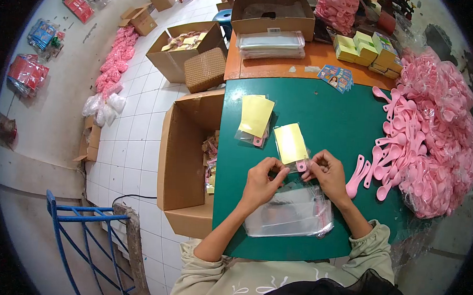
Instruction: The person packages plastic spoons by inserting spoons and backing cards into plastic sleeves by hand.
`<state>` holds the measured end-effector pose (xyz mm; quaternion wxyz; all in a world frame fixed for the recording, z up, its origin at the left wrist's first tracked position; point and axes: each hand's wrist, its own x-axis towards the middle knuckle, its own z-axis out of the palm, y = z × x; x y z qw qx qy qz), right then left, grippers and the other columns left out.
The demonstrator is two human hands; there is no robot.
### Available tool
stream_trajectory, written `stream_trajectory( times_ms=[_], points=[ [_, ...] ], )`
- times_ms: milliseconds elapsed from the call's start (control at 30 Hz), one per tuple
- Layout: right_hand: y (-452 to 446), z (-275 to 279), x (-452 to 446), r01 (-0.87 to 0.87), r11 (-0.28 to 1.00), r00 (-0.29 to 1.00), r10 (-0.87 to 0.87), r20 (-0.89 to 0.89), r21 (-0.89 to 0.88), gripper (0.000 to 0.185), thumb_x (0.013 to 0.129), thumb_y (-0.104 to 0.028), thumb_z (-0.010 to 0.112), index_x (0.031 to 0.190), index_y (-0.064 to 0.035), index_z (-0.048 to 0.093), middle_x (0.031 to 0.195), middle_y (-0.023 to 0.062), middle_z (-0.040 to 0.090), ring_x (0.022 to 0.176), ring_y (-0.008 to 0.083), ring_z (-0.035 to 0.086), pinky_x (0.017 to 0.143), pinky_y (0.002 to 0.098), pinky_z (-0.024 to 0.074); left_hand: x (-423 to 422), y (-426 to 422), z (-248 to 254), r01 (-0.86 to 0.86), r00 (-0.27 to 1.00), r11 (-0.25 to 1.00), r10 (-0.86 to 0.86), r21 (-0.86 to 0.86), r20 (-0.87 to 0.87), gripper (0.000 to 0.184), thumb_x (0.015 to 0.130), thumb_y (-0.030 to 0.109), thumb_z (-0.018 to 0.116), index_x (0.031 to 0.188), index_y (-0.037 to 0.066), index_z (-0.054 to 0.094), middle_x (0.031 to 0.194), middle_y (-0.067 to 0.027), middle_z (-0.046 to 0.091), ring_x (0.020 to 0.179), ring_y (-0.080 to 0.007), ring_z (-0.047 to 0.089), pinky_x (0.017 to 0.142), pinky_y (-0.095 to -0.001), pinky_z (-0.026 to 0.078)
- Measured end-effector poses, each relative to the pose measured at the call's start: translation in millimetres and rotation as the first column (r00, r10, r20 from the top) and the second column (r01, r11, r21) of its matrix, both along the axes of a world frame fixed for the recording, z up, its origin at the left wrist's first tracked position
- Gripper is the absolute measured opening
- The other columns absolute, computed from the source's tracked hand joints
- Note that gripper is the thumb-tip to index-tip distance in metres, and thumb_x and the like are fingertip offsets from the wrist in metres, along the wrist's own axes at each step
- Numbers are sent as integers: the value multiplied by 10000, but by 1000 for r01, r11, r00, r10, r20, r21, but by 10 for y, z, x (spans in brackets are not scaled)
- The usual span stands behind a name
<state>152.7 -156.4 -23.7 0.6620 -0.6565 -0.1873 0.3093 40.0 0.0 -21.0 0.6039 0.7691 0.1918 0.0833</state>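
A clear plastic bag holding a yellow card (pixel 291 143) lies on the green table, and a pink spoon handle (pixel 301 165) shows at its lower edge. My left hand (pixel 264 181) pinches the near left side of this bag, thumb against forefinger. At the near right corner, beside the pink handle, my right hand (pixel 326 175) has its fingertips closed on the plastic. A stack of flat, clear plastic bags (pixel 286 215) lies just below my hands. Up and to the left rest several filled bags with yellow cards (pixel 257 117), overlapping one another.
Loose pink spoons (pixel 400 139) are heaped on the right, next to bulging bags of spoons (pixel 437 151). Blue printed cards (pixel 336 78), yellow boxes (pixel 357 48) and packs of clear bags (pixel 270 43) sit at the back. A large open carton (pixel 187 129) stands against the table's left side.
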Motion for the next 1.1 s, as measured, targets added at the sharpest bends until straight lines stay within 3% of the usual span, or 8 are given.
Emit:
stream_trajectory(
  times_ms=[200, 300, 400, 500, 733, 833, 933, 1100],
  points=[
    [35, 16, -36, 68, 998, 996, -68, 59, -10, 52, 871, 0, 539, 872, 21, 492, 735, 89, 594, 657, 137, 639, 551, 243, 542, 12, -53, 27, -132, 990, 981, 137, -145, 26, 150, 839, 106, 645, 865, 6, 536, 823, -13, 577, 739, -65, 561, 561, -212, 509],
    [57, 21, -78, 69, 998, 992, -70, 101, 9, 30, 868, 18, 524, 898, 22, 525, 737, 72, 597, 668, 132, 640, 553, 243, 543, 8, -65, -17, -146, 988, 980, 151, -134, 33, 126, 854, 93, 620, 861, 27, 513, 858, 4, 571, 784, -60, 560, 551, -208, 495],
    [66, 5, -111, 49, 999, 987, -46, 156, -14, 135, 870, 25, 510, 986, 31, 578, 779, 68, 603, 679, 134, 644, 566, 244, 547, -4, -68, -86, -116, 991, 983, 123, -143, 45, 61, 869, 72, 586, 897, 28, 554, 871, -2, 569, 797, -70, 562, 544, -207, 483],
    [79, 24, -133, 54, 997, 968, -39, 248, -54, 240, 874, 22, 500, 1096, 30, 591, 834, 86, 605, 691, 147, 652, 583, 245, 552, -13, -70, -44, -65, 994, 997, 61, 48, 85, 111, 874, 60, 564, 977, 37, 599, 905, -16, 573, 813, -85, 560, 550, -210, 485],
    [76, -17, -126, 90, 990, 943, -51, 328, -106, 301, 885, 14, 486, 1177, 36, 555, 864, 114, 601, 696, 162, 657, 598, 255, 556, -10, -70, -36, -77, 995, 996, 74, 51, 61, 257, 860, 70, 581, 1115, 51, 592, 983, -49, 594, 862, -112, 577, 581, -209, 495],
    [84, 13, -127, 83, 991, 976, -59, 208, -104, 314, 897, -2, 501, 1208, 38, 524, 814, 68, 600, 705, 126, 631, 613, 239, 552, -8, -74, -55, -99, 993, 993, 94, 66, 64, 314, 852, 89, 597, 1162, 54, 570, 969, -63, 608, 847, -116, 585, 616, -225, 499],
    [68, -27, -118, 73, 993, 975, -51, 214, -95, 344, 882, 12, 479, 1224, 31, 509, 851, 101, 590, 676, 136, 638, 593, 247, 544, -4, -71, -14, -106, 994, 990, 102, 94, 51, 360, 845, 106, 609, 1197, 56, 554, 935, -71, 617, 827, -118, 589, 646, -244, 499],
    [58, 66, -100, -9, 982, 927, 78, 366, -187, 392, 868, 19, 477, 1259, 2, 498, 804, 89, 564, 623, 128, 612, 559, 247, 523, -11, -74, -32, -116, 993, 990, 113, 83, 41, 388, 845, 94, 608, 1225, 61, 538, 948, -87, 617, 842, -124, 589, 639, -247, 496]
  ],
)
